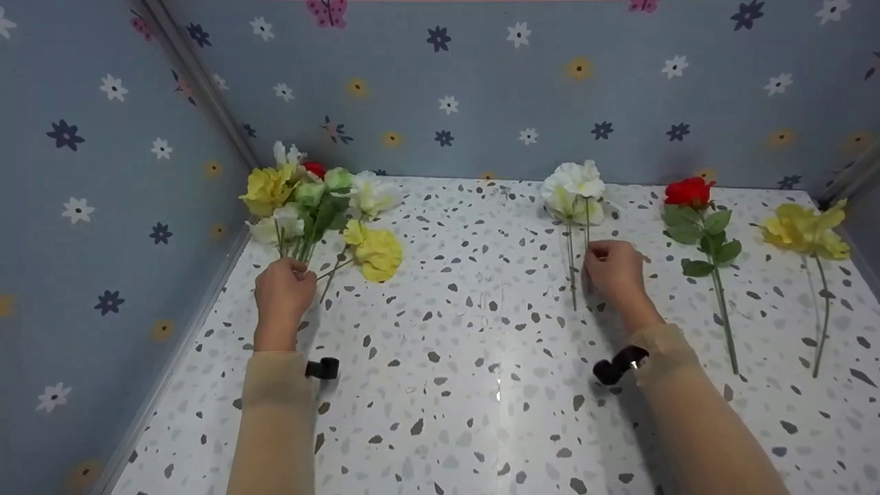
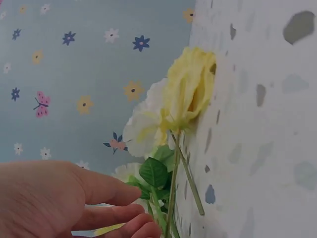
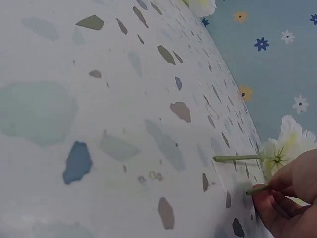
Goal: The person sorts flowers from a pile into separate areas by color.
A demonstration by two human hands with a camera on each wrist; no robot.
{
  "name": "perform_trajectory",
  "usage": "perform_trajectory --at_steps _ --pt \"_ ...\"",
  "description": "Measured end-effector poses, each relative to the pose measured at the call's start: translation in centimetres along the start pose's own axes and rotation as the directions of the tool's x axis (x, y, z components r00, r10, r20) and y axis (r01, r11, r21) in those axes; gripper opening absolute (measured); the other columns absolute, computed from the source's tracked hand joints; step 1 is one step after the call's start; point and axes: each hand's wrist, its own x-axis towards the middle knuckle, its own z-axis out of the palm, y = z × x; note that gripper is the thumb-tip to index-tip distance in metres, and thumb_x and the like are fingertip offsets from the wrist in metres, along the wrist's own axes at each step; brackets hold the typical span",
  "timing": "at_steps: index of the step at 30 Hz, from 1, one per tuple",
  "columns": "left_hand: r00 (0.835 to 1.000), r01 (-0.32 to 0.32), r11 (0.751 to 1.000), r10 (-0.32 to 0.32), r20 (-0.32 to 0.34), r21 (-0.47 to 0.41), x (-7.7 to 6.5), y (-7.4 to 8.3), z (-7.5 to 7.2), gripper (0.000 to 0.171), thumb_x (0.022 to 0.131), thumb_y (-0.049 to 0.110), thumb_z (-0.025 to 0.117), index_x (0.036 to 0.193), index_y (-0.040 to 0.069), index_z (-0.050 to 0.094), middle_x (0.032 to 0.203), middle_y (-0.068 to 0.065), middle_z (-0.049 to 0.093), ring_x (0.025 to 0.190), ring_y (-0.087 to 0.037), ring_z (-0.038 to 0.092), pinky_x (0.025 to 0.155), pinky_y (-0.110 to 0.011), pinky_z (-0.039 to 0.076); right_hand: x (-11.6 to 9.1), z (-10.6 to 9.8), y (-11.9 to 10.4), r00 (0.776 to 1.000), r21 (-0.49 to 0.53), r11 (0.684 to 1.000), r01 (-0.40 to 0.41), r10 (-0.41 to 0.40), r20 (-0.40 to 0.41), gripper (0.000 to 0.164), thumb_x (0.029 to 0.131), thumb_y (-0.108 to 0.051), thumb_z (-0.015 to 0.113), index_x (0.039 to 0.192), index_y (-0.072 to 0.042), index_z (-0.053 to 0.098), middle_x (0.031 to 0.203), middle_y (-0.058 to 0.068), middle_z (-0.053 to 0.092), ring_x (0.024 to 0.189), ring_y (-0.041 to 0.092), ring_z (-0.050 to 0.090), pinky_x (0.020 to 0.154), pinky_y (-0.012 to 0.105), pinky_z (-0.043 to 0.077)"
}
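At the back left, my left hand (image 1: 285, 289) grips the green stems of an artificial flower bunch (image 1: 309, 199) with yellow, white, red and pale green heads. In the left wrist view, the fingertips (image 2: 146, 225) lie against the stems, partly hiding them. A yellow flower (image 1: 375, 253) lies just right of this hand, its stem crossing another. My right hand (image 1: 617, 271) pinches the stem of a white flower (image 1: 586, 180); the cut stem end (image 3: 257, 190) pokes out between thumb and finger. Beside it lies a second white flower stem (image 1: 572, 268), its head overlapping the first.
Right of my right hand lie a red rose (image 1: 689, 192) with green leaves and a yellow flower (image 1: 808, 230) on a long stem. The speckled white table (image 1: 447, 344) meets patterned blue walls (image 1: 440, 89) at the back and sides.
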Motion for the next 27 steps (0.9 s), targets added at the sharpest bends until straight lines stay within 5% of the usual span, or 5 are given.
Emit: perform_trajectory --at_steps 9,12,16,22,27 --pt "0.992 -0.122 0.980 0.126 -0.022 0.155 0.1 -1.4 0.5 0.022 0.086 -0.006 0.058 0.103 -0.010 0.072 0.102 -0.032 0.066 0.101 -0.051 0.058 0.094 -0.060 0.042 -0.6 0.6 -0.9 0.999 -0.050 0.998 0.041 -0.041 -0.002 0.031 0.099 -0.011 0.056 0.124 0.002 0.069 0.113 0.020 0.070 0.099 0.032 0.065 0.082 0.044 0.056" --pt "0.986 -0.152 0.964 0.164 -0.038 0.219 0.1 -1.6 0.6 0.012 0.085 -0.009 0.058 0.084 -0.008 0.069 0.085 -0.028 0.066 0.082 -0.046 0.057 0.080 -0.056 0.044 -0.8 0.8 -0.8 0.996 -0.049 0.995 0.083 -0.083 -0.011 0.028 0.098 -0.008 0.056 0.119 0.003 0.071 0.110 0.021 0.071 0.098 0.033 0.066 0.082 0.046 0.055" --pt "0.978 -0.173 0.946 0.198 -0.067 0.273 0.1 -1.6 0.7 0.026 0.083 -0.015 0.055 0.062 0.000 0.056 0.064 -0.021 0.059 0.065 -0.036 0.050 0.062 -0.049 0.042 -0.9 1.1 -0.7 0.994 -0.048 0.993 0.110 -0.111 -0.022 0.025 0.097 -0.006 0.057 0.113 0.000 0.075 0.105 0.020 0.072 0.095 0.033 0.066 0.080 0.045 0.054" --pt "0.983 -0.167 0.962 0.180 -0.042 0.215 -0.1 -0.9 0.3 0.019 0.089 -0.012 0.056 0.093 -0.006 0.074 0.094 -0.028 0.070 0.093 -0.050 0.063 0.083 -0.060 0.050 -1.0 1.2 -0.6 0.997 -0.034 0.996 0.083 -0.083 -0.006 0.027 0.096 -0.007 0.057 0.118 0.000 0.073 0.109 0.020 0.071 0.100 0.033 0.065 0.086 0.045 0.054" --pt "0.985 -0.168 0.980 0.171 -0.020 0.106 -0.2 0.3 0.3 0.017 0.096 -0.002 0.059 0.106 -0.003 0.074 0.102 -0.025 0.070 0.098 -0.046 0.063 0.086 -0.058 0.050 -1.1 1.2 -0.5 0.993 -0.040 0.992 0.116 -0.116 -0.012 0.025 0.096 -0.007 0.058 0.114 0.001 0.074 0.102 0.019 0.071 0.091 0.031 0.064 0.079 0.044 0.053"
